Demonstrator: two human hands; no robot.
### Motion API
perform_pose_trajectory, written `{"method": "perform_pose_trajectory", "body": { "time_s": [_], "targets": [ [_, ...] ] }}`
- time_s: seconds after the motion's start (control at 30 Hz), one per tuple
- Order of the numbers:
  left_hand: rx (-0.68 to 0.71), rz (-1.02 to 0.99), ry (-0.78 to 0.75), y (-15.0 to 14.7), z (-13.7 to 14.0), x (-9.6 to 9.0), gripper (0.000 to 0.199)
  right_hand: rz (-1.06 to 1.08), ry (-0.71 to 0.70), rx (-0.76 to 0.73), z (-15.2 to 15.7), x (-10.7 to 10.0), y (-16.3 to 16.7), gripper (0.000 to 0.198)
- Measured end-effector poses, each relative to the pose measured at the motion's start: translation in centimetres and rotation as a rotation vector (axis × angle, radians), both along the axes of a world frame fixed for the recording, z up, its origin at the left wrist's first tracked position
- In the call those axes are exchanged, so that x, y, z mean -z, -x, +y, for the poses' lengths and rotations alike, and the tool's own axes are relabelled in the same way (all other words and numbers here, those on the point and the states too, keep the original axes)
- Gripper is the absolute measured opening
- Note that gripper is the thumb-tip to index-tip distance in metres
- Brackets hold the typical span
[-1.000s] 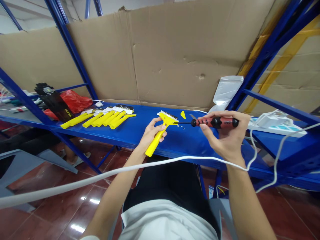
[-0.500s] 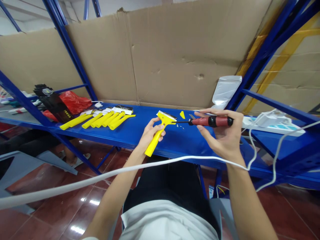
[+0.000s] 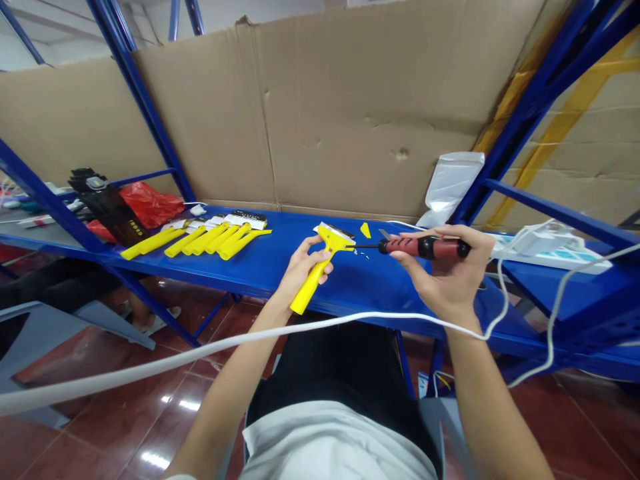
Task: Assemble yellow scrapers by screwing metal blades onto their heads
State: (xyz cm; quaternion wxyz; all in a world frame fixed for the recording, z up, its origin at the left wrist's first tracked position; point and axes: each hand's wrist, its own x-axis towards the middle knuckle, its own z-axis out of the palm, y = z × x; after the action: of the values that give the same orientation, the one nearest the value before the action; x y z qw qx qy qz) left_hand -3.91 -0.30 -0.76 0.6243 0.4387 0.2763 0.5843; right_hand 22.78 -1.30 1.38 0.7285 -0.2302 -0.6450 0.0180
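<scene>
My left hand (image 3: 306, 267) is closed around the neck of a yellow scraper (image 3: 311, 285), its wide head tilted up and away from me. In my right hand (image 3: 453, 280) is a red and black screwdriver (image 3: 425, 247), held level between thumb and fingers. The tip of its dark shaft reaches the right side of the scraper's head; whether it sits in a screw is too small to tell. Just behind the shaft lie a small yellow piece (image 3: 365, 231) and a thin blade (image 3: 385, 235). Several tiny screws (image 3: 362, 255) are scattered below the shaft.
Several yellow scrapers (image 3: 220, 240) lie in a row to the left on the blue shelf (image 3: 280, 250). Beyond them are a black case (image 3: 110, 210) and a red bag (image 3: 150, 205). A white cable (image 3: 225, 343) crosses before me; a power strip (image 3: 560, 252) lies right.
My right hand's fingers have shifted and curled more over the screwdriver handle. The screwdriver tip stays at the scraper's head, and my left hand has barely moved.
</scene>
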Motion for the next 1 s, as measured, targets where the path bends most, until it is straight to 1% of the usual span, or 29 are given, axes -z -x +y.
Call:
{"method": "perform_pose_trajectory", "body": {
  "time_s": [0.03,0.07,0.1,0.2,0.27,0.33,0.43,0.47,0.53,0.67,0.73,0.8,0.9,0.93,0.97,1.0],
  "targets": [
    [0.005,0.002,0.002,-0.01,0.01,0.0,0.07,0.015,-0.031,0.051,0.11,0.11,-0.01,0.076],
    [0.006,0.002,0.003,-0.03,0.01,0.0,0.071,0.006,-0.052,0.067,0.18,0.13,-0.01,0.076],
    [0.005,0.001,0.005,-0.05,0.02,-0.01,0.071,-0.024,-0.053,0.042,0.18,0.06,-0.01,0.075],
    [-0.013,-0.014,0.008,-0.11,0.0,-0.07,0.071,-0.109,0.015,-0.153,-0.06,-0.46,0.03,0.07],
    [-0.019,-0.022,0.01,-0.12,-0.06,-0.13,0.071,-0.125,0.036,-0.228,-0.17,-0.67,0.04,0.069],
    [-0.013,-0.018,0.012,-0.11,-0.11,-0.17,0.071,-0.093,0.012,-0.192,-0.04,-0.55,0.06,0.07],
    [-0.003,-0.006,0.011,-0.07,-0.14,-0.16,0.07,0.0,-0.033,-0.051,0.37,-0.08,0.15,0.073],
    [-0.001,-0.005,0.012,-0.06,-0.14,-0.15,0.07,0.013,-0.034,-0.028,0.46,0.02,0.19,0.075],
    [-0.005,-0.009,0.011,-0.05,-0.12,-0.11,0.07,-0.013,-0.015,-0.042,0.44,0.0,0.27,0.076],
    [-0.014,-0.008,0.01,-0.07,-0.09,-0.1,0.07,-0.093,0.047,-0.143,-0.08,-0.48,0.36,0.074],
    [-0.015,-0.003,0.008,-0.06,-0.05,-0.07,0.07,-0.097,0.039,-0.147,-0.16,-0.5,0.37,0.073],
    [-0.012,0.0,0.002,-0.03,0.0,-0.03,0.07,-0.073,-0.017,-0.079,0.02,-0.28,0.33,0.075],
    [0.004,0.01,-0.001,0.02,0.04,0.03,0.071,-0.002,-0.095,0.118,0.42,0.06,0.19,0.083],
    [0.006,0.013,-0.002,0.02,0.03,0.02,0.071,0.0,-0.094,0.149,0.47,0.07,0.13,0.082],
    [0.005,0.012,-0.002,0.02,0.01,0.0,0.07,-0.02,-0.08,0.131,0.44,0.02,0.07,0.081],
    [0.0,0.008,-0.003,0.01,-0.02,-0.04,0.07,-0.055,-0.057,0.069,0.35,-0.09,0.02,0.078]
  ]
}}
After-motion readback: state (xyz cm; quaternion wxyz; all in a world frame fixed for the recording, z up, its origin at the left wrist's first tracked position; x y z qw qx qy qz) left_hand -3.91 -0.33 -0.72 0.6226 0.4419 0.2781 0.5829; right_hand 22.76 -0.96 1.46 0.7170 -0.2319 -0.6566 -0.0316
